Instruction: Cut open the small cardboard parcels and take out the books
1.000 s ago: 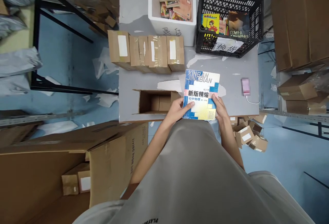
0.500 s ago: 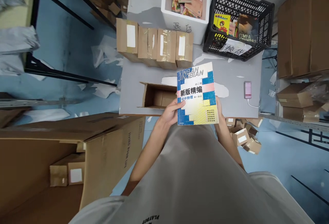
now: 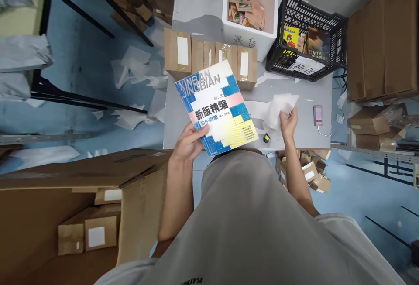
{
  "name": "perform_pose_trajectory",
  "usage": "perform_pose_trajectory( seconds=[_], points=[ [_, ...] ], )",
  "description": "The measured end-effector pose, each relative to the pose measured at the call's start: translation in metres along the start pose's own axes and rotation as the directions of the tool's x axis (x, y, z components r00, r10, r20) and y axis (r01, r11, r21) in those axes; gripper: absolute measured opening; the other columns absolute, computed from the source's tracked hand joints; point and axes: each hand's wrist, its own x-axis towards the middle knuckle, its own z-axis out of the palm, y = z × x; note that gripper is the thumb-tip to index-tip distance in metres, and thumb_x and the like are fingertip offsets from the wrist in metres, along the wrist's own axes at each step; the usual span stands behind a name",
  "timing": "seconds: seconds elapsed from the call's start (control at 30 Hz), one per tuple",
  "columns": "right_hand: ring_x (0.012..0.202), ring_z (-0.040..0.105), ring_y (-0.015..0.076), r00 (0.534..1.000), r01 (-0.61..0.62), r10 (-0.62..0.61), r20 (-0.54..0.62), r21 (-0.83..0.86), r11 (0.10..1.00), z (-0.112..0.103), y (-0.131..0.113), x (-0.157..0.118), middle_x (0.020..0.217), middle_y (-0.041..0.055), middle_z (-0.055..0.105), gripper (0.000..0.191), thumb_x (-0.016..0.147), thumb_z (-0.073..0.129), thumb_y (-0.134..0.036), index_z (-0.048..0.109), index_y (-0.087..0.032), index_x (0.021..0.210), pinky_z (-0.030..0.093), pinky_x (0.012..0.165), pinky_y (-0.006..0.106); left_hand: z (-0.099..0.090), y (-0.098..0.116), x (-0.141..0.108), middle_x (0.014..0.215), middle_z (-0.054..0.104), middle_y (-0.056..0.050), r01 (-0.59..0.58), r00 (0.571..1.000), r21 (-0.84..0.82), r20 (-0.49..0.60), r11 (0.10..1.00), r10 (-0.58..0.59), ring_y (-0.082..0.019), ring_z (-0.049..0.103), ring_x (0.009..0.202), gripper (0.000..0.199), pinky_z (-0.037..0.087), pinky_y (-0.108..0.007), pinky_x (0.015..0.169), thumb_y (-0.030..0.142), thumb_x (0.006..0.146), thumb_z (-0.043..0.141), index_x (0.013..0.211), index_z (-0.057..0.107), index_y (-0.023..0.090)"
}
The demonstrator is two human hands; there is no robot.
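Note:
My left hand (image 3: 190, 142) is closed on the lower left edge of a blue, white and yellow textbook (image 3: 218, 110), thumb across its cover. The book is held tilted above the table's front edge, in front of the taped boxes. Off to its right, my right hand (image 3: 288, 123) pinches a crumpled thin white sheet (image 3: 280, 109), paper or foam, raised over the table. A small black and yellow object (image 3: 266, 138) lies between the book and that hand. The open carton seen earlier is hidden behind the book.
Taped cartons (image 3: 178, 51) stand in a row on the grey table (image 3: 196, 5). Behind are a white bin (image 3: 252, 40) of small books and a black crate (image 3: 275, 58) with books. A plugged-in phone (image 3: 317, 115) lies at right. A large open carton (image 3: 140, 215) stands at lower left.
My right hand has let go of the textbook and now holds the white sheet farther right. The book has moved left in my left hand and tilted. The view has shifted slightly.

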Motion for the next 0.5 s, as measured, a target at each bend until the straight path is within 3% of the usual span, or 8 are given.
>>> perform_pose_trajectory(
  seconds=[0.1, 0.2, 0.27, 0.33, 0.37, 0.43, 0.47, 0.5],
  points=[
    [0.144, 0.070, 0.0341, 0.993, -0.112, 0.116, 0.019, -0.158, 0.981, 0.014, 0.019, 0.004, 0.149, 0.0229, 0.076, 0.078, 0.083, 0.078, -0.049, 0.064, -0.015, 0.152, 0.052, 0.128, 0.052, -0.001, 0.006, 0.006, 0.117, 0.089, -0.015, -0.026, 0.999, 0.008, 0.023, 1.000, 0.025, -0.047, 0.080, 0.129, 0.063, 0.069, -0.055, 0.110, 0.049, 0.058, 0.113, 0.107, 0.088, 0.019],
    [0.163, 0.055, 0.0414, 0.960, -0.249, 0.270, 0.078, -0.214, 0.945, 0.026, 0.015, -0.001, 0.168, 0.0334, 0.061, 0.103, 0.071, 0.093, -0.052, 0.060, -0.007, 0.158, 0.036, 0.140, 0.058, 0.003, 0.012, 0.010, 0.113, 0.089, -0.014, -0.010, 0.996, 0.056, 0.093, 0.998, 0.004, -0.044, 0.084, 0.120, 0.066, 0.071, -0.052, 0.106, 0.056, 0.057, 0.114, 0.105, 0.089, 0.018],
    [0.168, 0.049, 0.0411, 0.960, -0.252, 0.263, 0.094, -0.112, 0.961, 0.029, 0.000, -0.008, 0.173, 0.0316, 0.058, 0.103, 0.071, 0.096, -0.064, 0.065, -0.010, 0.154, 0.030, 0.143, 0.058, 0.006, 0.017, 0.013, 0.110, 0.090, -0.014, 0.000, 0.987, 0.113, 0.157, 0.994, -0.018, -0.041, 0.085, 0.114, 0.066, 0.072, -0.048, 0.101, 0.059, 0.058, 0.114, 0.104, 0.089, 0.018],
    [0.160, 0.060, 0.0371, 0.947, -0.265, 0.235, 0.219, 0.115, 0.957, 0.028, -0.023, -0.019, 0.165, 0.0234, 0.069, 0.095, 0.080, 0.088, -0.080, 0.070, -0.018, 0.149, 0.040, 0.139, 0.057, 0.009, 0.023, 0.017, 0.109, 0.090, -0.014, -0.006, 0.973, 0.173, 0.229, 0.985, -0.034, -0.039, 0.086, 0.109, 0.064, 0.072, -0.045, 0.096, 0.060, 0.061, 0.113, 0.104, 0.090, 0.018],
    [0.151, 0.068, 0.0351, 0.913, -0.310, 0.218, 0.344, 0.237, 0.921, 0.027, -0.037, -0.026, 0.156, 0.0190, 0.076, 0.091, 0.084, 0.082, -0.087, 0.073, -0.022, 0.147, 0.048, 0.133, 0.055, 0.011, 0.026, 0.020, 0.108, 0.090, -0.014, -0.014, 0.963, 0.202, 0.266, 0.979, -0.041, -0.039, 0.086, 0.108, 0.063, 0.072, -0.044, 0.094, 0.059, 0.062, 0.113, 0.104, 0.090, 0.018],
    [0.132, 0.080, 0.0336, 0.795, -0.434, 0.158, 0.586, 0.367, 0.823, 0.024, -0.064, -0.039, 0.136, 0.0150, 0.086, 0.090, 0.088, 0.071, -0.098, 0.079, -0.024, 0.139, 0.062, 0.119, 0.052, 0.017, 0.031, 0.026, 0.109, 0.090, -0.016, -0.032, 0.942, 0.256, 0.332, 0.966, -0.056, -0.039, 0.086, 0.105, 0.062, 0.072, -0.043, 0.090, 0.057, 0.062, 0.113, 0.103, 0.090, 0.017],
    [0.124, 0.083, 0.0332, 0.745, -0.463, 0.120, 0.657, 0.379, 0.801, 0.023, -0.076, -0.044, 0.127, 0.0139, 0.089, 0.090, 0.088, 0.069, -0.099, 0.082, -0.024, 0.135, 0.065, 0.112, 0.049, 0.021, 0.033, 0.030, 0.110, 0.090, -0.016, -0.040, 0.932, 0.281, 0.357, 0.959, -0.066, -0.039, 0.086, 0.104, 0.061, 0.072, -0.043, 0.088, 0.055, 0.062, 0.114, 0.103, 0.091, 0.016],
    [0.118, 0.085, 0.0323, 0.725, -0.459, 0.084, 0.684, 0.389, 0.799, 0.022, -0.087, -0.050, 0.121, 0.0125, 0.090, 0.086, 0.088, 0.073, -0.097, 0.084, -0.023, 0.131, 0.067, 0.107, 0.047, 0.025, 0.034, 0.033, 0.111, 0.090, -0.017, -0.048, 0.925, 0.304, 0.372, 0.951, -0.073, -0.038, 0.086, 0.102, 0.061, 0.072, -0.043, 0.086, 0.054, 0.062, 0.114, 0.104, 0.091, 0.016]
  ],
)
